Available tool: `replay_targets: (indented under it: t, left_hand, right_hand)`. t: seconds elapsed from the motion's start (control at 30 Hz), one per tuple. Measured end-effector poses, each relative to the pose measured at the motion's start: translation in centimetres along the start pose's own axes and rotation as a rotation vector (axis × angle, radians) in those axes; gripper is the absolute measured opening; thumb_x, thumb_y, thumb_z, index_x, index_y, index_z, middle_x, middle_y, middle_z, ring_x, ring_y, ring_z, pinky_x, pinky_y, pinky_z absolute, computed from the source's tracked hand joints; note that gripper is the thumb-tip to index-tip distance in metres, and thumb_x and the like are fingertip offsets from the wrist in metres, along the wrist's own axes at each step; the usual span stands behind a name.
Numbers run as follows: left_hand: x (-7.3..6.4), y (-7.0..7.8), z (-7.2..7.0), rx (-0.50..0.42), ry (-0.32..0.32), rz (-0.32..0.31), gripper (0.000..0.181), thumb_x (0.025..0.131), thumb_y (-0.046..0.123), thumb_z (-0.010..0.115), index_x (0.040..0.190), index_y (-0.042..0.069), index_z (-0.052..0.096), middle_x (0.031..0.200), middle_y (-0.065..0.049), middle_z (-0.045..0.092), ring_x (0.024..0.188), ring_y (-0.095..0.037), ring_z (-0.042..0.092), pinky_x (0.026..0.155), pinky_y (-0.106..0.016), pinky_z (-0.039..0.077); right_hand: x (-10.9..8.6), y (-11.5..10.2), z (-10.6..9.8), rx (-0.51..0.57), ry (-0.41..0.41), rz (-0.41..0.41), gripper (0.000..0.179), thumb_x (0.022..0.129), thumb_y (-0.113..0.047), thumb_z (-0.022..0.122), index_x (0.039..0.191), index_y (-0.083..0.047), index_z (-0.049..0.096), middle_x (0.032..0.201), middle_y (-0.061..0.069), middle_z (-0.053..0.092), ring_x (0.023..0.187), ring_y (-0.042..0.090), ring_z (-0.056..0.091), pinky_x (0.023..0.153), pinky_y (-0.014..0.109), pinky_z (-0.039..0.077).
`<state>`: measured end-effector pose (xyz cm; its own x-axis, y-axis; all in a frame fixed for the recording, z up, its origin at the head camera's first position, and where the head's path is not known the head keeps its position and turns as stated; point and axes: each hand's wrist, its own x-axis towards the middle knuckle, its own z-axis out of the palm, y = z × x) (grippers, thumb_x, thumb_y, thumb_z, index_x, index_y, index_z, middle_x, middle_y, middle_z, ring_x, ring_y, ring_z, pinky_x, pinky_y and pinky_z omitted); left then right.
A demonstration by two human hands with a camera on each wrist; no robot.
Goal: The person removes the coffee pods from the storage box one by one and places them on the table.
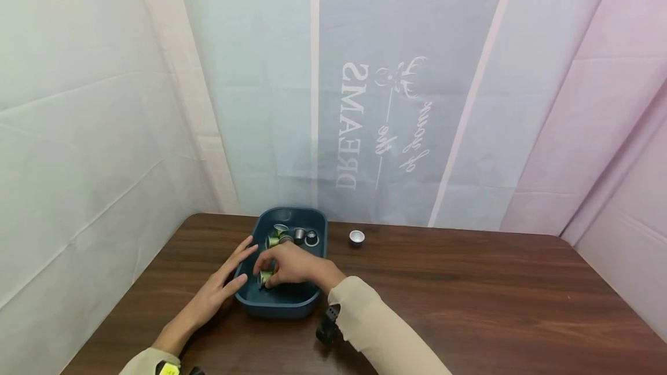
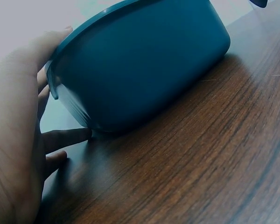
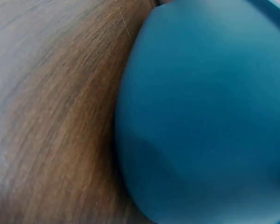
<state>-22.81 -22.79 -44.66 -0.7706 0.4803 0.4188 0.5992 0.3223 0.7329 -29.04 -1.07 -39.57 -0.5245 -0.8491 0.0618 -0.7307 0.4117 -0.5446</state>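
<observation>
A blue plastic bin (image 1: pixel 281 309) stands on the table with several small coffee capsules inside. My right hand (image 1: pixel 294 264) reaches over its right side and down into it. Thumb and fingers pinch a green coffee capsule (image 1: pixel 264 278) near the bin's left wall. Along the outside left wall lies my left hand (image 1: pixel 208 297), fingers extended and thumb at the rim (image 2: pixel 100 17). Farther back in the bin are a green capsule (image 1: pixel 280 228), a dark capsule (image 1: pixel 299 235) and others partly covered by the right hand. In the right wrist view the bin's outer wall (image 3: pixel 205 112) hides the hand.
One dark capsule with a silver opening (image 1: pixel 356 238) stands on the table to the right of the bin. Dark wood tabletop (image 1: pixel 469 294) extends to the right. A printed cloth (image 1: pixel 385 28) hangs behind the table's back edge.
</observation>
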Motion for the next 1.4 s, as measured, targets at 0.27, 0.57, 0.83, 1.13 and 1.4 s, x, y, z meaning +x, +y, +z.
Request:
replay_targets:
  t: [0.27,0.57,0.83,1.13,1.4]
  left_hand:
    - [0.2,0.1,0.0,-0.003,-0.004,0.001,0.055,0.1,0.002,0.038,0.152,0.012,0.025,0.16,-0.01,0.006,0.143,-0.016,0.009,0.093,-0.074,0.022]
    - [0.3,0.6,0.2,-0.017,0.001,-0.003,0.054,0.099,-0.001,0.039,0.151,0.008,0.027,0.16,-0.009,0.008,0.143,-0.017,0.011,0.094,-0.074,0.02]
    - [0.2,0.3,0.2,0.006,0.005,0.006,0.055,0.099,-0.001,0.039,0.151,0.008,0.026,0.159,-0.01,0.007,0.144,-0.024,0.009,0.094,-0.076,0.016]
    - [0.1,0.2,0.0,0.007,0.01,0.019,0.055,0.099,-0.001,0.04,0.151,0.007,0.026,0.159,-0.011,0.007,0.144,-0.019,0.008,0.094,-0.075,0.015]
    - [-0.3,0.2,0.0,0.006,0.009,0.019,0.058,0.098,-0.001,0.04,0.152,0.014,0.027,0.159,-0.011,0.007,0.144,-0.016,0.008,0.094,-0.075,0.015]
  right_hand:
    - [-0.1,0.1,-0.1,0.005,-0.008,0.008,0.028,0.084,-0.013,0.075,0.111,-0.017,0.069,0.1,-0.009,0.063,0.075,-0.004,0.059,0.067,0.013,0.047]
    - [-0.9,-0.2,-1.4,0.022,0.004,0.015,0.027,0.084,-0.015,0.075,0.11,-0.017,0.068,0.099,-0.009,0.063,0.076,-0.002,0.059,0.067,0.014,0.048]
    - [-2.8,-0.2,-3.3,0.02,0.074,-0.03,0.027,0.085,-0.018,0.074,0.112,-0.018,0.067,0.102,-0.01,0.063,0.08,0.0,0.06,0.067,0.015,0.049]
    - [-5.0,0.2,-4.7,0.086,0.189,-0.078,0.028,0.085,-0.021,0.074,0.113,-0.018,0.066,0.102,-0.015,0.063,0.077,0.0,0.06,0.067,0.018,0.05]
    - [-7.2,0.8,-5.3,0.134,0.33,-0.062,0.027,0.086,-0.025,0.073,0.112,-0.026,0.066,0.099,-0.014,0.063,0.078,0.005,0.06,0.069,0.023,0.052]
